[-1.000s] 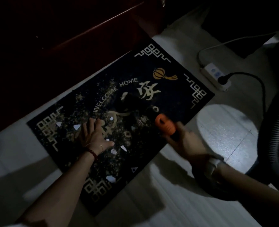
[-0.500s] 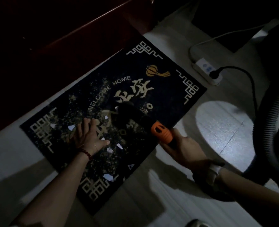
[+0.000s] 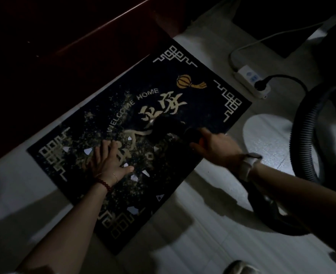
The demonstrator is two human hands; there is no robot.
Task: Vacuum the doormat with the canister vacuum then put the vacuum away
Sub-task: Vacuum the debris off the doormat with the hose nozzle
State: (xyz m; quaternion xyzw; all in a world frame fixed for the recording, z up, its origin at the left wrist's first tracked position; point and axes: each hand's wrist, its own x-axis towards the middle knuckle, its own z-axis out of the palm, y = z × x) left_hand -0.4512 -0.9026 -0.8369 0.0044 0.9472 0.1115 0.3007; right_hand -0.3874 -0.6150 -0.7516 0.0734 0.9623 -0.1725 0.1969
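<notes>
A dark doormat with gold "WELCOME HOME" lettering lies at an angle on the pale floor. Crumbs and white paper scraps litter its middle and left half. My left hand presses flat on the mat with fingers spread, holding nothing. My right hand grips the vacuum's handle, and the black nozzle rests on the mat's centre. The ribbed black vacuum hose loops at the right. The canister itself is lost in the dark.
A white power strip with a black plug in it lies beyond the mat's far right corner, its cords trailing across the floor. Dark wooden furniture borders the mat's far side. A round pool of light falls on the tiles at the right.
The nozzle has slid back over the mat's centre, uncovering the gold characters it hid. My right hand now hides the handle's orange part. My left hand stays pressed in place.
</notes>
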